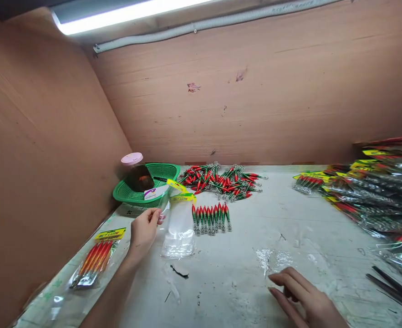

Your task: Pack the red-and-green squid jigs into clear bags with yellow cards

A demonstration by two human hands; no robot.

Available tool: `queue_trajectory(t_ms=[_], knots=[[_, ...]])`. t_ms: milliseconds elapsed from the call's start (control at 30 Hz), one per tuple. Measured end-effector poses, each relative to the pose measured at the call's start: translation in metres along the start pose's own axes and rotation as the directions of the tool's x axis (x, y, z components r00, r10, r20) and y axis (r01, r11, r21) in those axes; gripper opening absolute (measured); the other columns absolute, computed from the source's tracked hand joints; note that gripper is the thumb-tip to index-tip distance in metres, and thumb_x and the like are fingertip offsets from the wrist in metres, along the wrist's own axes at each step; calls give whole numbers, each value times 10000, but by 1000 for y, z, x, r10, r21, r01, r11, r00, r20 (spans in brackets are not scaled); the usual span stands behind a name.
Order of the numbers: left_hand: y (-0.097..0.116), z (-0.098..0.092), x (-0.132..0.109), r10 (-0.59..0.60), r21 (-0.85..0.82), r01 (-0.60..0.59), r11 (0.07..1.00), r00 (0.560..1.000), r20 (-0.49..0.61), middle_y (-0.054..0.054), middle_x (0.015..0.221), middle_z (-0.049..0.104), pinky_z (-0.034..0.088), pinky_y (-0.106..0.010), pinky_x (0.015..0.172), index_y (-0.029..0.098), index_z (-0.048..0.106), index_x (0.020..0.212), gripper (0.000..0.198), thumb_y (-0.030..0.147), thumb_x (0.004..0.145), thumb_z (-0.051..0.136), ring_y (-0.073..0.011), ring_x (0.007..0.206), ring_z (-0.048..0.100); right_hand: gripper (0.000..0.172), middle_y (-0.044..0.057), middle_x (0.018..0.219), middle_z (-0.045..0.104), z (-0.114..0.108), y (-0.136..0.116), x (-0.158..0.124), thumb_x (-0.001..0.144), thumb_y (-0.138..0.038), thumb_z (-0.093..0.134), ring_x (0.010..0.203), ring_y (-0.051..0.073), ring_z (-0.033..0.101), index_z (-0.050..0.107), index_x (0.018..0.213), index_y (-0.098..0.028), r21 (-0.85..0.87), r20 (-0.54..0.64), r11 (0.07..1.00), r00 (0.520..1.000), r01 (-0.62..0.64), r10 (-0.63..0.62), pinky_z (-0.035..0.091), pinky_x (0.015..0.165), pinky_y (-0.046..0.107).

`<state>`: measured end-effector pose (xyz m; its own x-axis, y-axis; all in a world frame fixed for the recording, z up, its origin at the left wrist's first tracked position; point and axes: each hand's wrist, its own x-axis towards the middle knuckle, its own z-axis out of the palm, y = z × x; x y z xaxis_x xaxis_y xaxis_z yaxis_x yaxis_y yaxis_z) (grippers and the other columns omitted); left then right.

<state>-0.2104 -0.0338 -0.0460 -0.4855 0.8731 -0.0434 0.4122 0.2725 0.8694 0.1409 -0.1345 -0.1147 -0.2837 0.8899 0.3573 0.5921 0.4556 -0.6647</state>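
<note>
My left hand (145, 228) pinches the edge of a clear plastic bag with a yellow header (176, 185), lifted and tilted beside the stack of empty clear bags (178, 234). Just right of that stack, several red and green lures (211, 217) lie in a neat row. Behind them is a loose heap of the same lures (221, 180). Low on the right, my right hand (292, 291) hovers over the table with thumb and fingers apart, holding nothing.
A green basket (119, 193) holds a pink-lidded jar (137, 173). A filled lure bag (96, 259) lies at the left. Many packaged lures (385, 196) are piled at the right, near dark tweezers (394, 289). Wooden panels enclose the table (235, 269).
</note>
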Motion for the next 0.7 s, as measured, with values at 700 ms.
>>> queue_trajectory(t_ms=[700], knots=[[-3,50,-50,-283,-668,571,476,819,499,-42,729,716,575,-203,570,119,633,818,120,18,837,571,-111,628,690,79,95,873,586,49,19,133,809,-234,526,854,248,553,593,844,-214,-8,122,999,992,34,-33,478,748,413]])
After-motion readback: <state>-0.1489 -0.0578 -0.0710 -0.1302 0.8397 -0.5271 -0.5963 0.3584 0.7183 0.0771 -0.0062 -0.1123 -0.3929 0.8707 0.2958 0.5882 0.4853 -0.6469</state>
